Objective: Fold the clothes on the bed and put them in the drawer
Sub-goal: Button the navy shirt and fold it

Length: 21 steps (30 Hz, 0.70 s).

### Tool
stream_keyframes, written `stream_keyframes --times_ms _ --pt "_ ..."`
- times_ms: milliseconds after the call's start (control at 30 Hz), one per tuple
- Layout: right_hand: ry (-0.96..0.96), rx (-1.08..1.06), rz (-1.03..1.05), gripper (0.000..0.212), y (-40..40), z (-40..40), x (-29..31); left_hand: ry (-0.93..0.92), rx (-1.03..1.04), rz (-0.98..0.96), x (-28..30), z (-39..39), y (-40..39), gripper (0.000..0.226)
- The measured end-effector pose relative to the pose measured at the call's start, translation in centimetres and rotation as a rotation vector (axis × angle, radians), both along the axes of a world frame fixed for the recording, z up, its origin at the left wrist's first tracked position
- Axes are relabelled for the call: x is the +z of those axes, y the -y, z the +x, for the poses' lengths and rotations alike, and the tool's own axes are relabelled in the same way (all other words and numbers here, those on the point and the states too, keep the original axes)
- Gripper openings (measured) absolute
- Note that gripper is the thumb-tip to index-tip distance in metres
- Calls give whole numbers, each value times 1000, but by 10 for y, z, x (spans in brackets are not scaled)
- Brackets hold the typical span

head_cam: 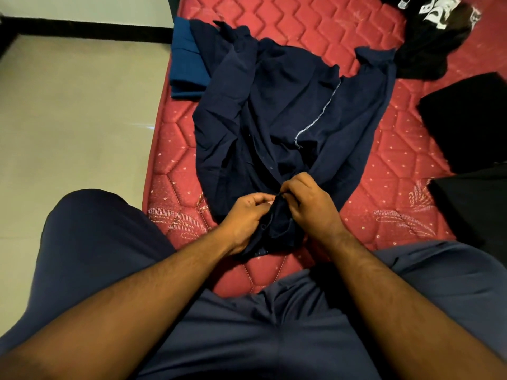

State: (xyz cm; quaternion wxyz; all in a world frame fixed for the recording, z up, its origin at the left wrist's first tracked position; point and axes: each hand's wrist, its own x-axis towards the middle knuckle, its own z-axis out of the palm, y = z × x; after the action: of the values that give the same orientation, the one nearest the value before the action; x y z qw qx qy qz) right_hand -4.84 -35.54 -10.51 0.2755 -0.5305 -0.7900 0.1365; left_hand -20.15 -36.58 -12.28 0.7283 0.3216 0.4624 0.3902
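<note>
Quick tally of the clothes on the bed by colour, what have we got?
Navy: 1, the garment gripped by the left hand and right hand
Blue: 1, folded piece at the mattress edge
Black: 3, crumpled printed garment, two dark pieces at right
Total: 5

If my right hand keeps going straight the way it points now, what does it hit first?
The right hand points toward the left hand, across the bunched edge of the navy garment both pinch. It would probably meet that cloth, then the left hand; depth is unclear.
</note>
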Motion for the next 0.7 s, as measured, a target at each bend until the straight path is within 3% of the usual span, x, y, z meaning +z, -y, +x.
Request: stream_keyframes --times_ms 100,233,400,467,533,600,700 --pt "52 -20 17 13 3 -3 3 -127 6 192 2 1 4 30" --pt "99 -73 67 13 7 -5 5 -290 -43 318 1 -2 4 20" --pt "-12 66 6 17 -6 1 6 -314 -38 321 1 -9 7 22" --pt "94 80 21 28 -12 10 7 -357 -55 378 0 -12 8 21" --pt "198 -36 53 36 -16 23 11 -454 -117 391 -2 -19 6 15" --pt "179 -123 46 32 -19 35 15 -511 -131 339 -4 -27 4 11" --pt "114 -30 -72 15 -20 35 16 -532 -54 247 -7 -29 5 19"
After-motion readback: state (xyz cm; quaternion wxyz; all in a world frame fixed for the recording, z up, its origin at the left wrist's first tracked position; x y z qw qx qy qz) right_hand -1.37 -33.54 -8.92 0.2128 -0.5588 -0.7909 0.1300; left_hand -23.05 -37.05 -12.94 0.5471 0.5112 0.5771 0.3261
